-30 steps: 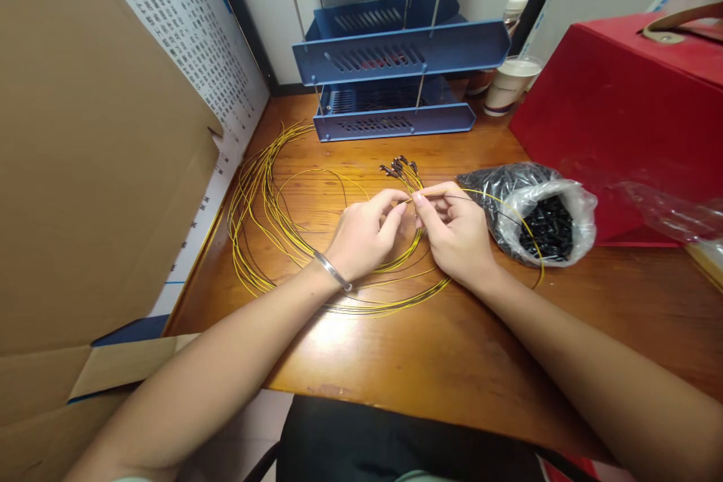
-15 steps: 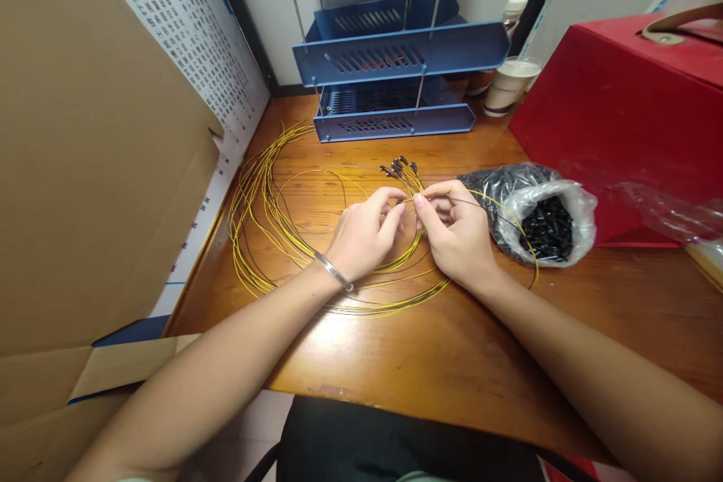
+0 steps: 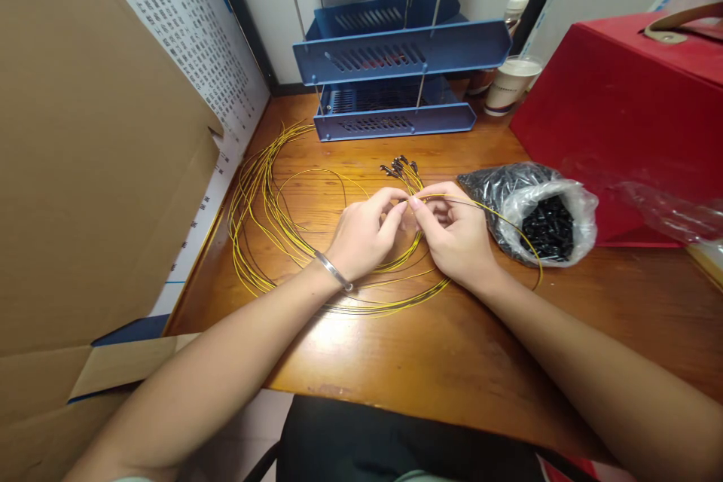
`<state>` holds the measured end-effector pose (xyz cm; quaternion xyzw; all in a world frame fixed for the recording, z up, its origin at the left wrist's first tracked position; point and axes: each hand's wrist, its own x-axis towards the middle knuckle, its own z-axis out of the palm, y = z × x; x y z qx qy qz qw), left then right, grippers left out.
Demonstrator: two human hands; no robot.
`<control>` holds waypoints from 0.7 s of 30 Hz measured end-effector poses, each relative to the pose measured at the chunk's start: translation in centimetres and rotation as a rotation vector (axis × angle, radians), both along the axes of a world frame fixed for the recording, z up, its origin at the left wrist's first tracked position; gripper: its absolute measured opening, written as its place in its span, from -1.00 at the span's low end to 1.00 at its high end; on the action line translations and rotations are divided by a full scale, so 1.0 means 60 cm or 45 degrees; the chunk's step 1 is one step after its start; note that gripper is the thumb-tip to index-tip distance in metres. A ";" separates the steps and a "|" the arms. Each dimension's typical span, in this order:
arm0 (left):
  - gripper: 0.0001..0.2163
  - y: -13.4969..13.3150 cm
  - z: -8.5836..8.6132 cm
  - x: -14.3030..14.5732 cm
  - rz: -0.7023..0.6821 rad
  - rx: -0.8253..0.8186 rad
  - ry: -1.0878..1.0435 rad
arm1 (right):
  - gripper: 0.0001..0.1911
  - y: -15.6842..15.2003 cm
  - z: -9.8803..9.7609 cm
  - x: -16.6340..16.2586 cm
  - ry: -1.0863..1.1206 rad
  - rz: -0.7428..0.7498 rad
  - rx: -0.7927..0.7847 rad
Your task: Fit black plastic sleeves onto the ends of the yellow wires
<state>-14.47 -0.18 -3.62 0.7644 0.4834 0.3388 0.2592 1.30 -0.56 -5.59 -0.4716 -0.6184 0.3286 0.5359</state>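
Note:
My left hand (image 3: 364, 233) and my right hand (image 3: 455, 233) meet fingertip to fingertip over the wooden desk (image 3: 395, 346). Both pinch the end of one thin yellow and black wire (image 3: 508, 224), which arcs right over a clear plastic bag of small black parts (image 3: 536, 215). A silver bangle sits on my left wrist. Under and left of my hands lies a coil of yellow and black wires (image 3: 265, 218). Their dark-capped ends (image 3: 398, 166) fan out just beyond my fingers.
A blue tiered letter tray (image 3: 395, 60) stands at the back of the desk. A red box (image 3: 621, 113) fills the right side, with a paper cup (image 3: 511, 83) behind it. A cardboard sheet (image 3: 96, 166) and a printed chart lean along the left.
My fingertips have closed in a little tighter on the wire end. The wire's loop over the bag has shifted slightly. Nothing else has moved.

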 end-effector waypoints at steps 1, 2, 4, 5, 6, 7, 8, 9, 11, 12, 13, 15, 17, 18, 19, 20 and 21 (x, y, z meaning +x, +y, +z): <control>-0.79 0.000 0.000 0.000 0.005 -0.003 0.001 | -0.83 -0.001 0.000 0.000 -0.006 -0.009 -0.002; -0.79 0.000 0.000 0.000 0.008 -0.008 0.000 | -0.84 -0.001 0.000 0.000 -0.008 -0.018 -0.004; -0.80 0.000 0.000 0.001 0.007 -0.016 -0.011 | -0.85 -0.002 0.000 0.000 0.000 -0.029 -0.003; -0.80 0.000 0.000 0.001 0.003 -0.019 -0.014 | -0.84 -0.003 0.000 0.000 0.006 -0.030 -0.005; -0.80 0.000 0.001 0.000 0.001 -0.018 -0.013 | -0.84 -0.003 -0.001 0.000 0.010 -0.029 -0.008; -0.79 0.000 0.001 0.000 -0.002 -0.014 -0.011 | -0.83 -0.002 -0.001 0.000 0.014 -0.027 -0.012; -0.79 0.000 0.001 0.000 -0.005 -0.010 -0.009 | -0.83 -0.002 -0.002 0.001 0.017 -0.024 -0.016; -0.79 0.000 0.001 0.000 -0.008 -0.005 -0.007 | -0.83 -0.002 -0.002 0.001 0.020 -0.020 -0.019; -0.78 0.000 0.001 0.000 -0.016 0.004 -0.007 | -0.84 -0.001 -0.002 0.001 0.021 -0.008 -0.021; -0.78 -0.001 0.001 0.000 -0.018 0.008 -0.006 | -0.84 -0.001 -0.002 0.001 0.017 -0.002 -0.023; -0.79 -0.001 0.001 0.000 -0.018 0.011 -0.003 | -0.84 -0.001 -0.002 0.001 0.012 0.001 -0.025; -0.79 -0.002 0.001 0.000 -0.010 0.014 0.006 | -0.84 -0.001 0.000 0.000 0.000 -0.001 -0.033; -0.79 -0.002 0.000 0.001 0.009 0.007 0.011 | -0.83 -0.002 0.000 0.000 -0.006 -0.006 -0.045; -0.78 -0.002 0.000 0.001 0.015 0.001 0.011 | -0.83 -0.002 0.000 0.000 -0.005 -0.009 -0.051; -0.78 -0.001 -0.001 0.000 0.020 -0.005 0.007 | -0.83 -0.003 0.000 0.000 -0.003 -0.013 -0.055; -0.78 -0.001 -0.001 0.000 0.020 -0.009 0.001 | -0.84 -0.003 0.000 0.000 -0.001 -0.017 -0.058; -0.78 -0.001 -0.001 0.000 0.015 -0.011 -0.006 | -0.84 -0.003 0.000 0.000 -0.001 -0.021 -0.059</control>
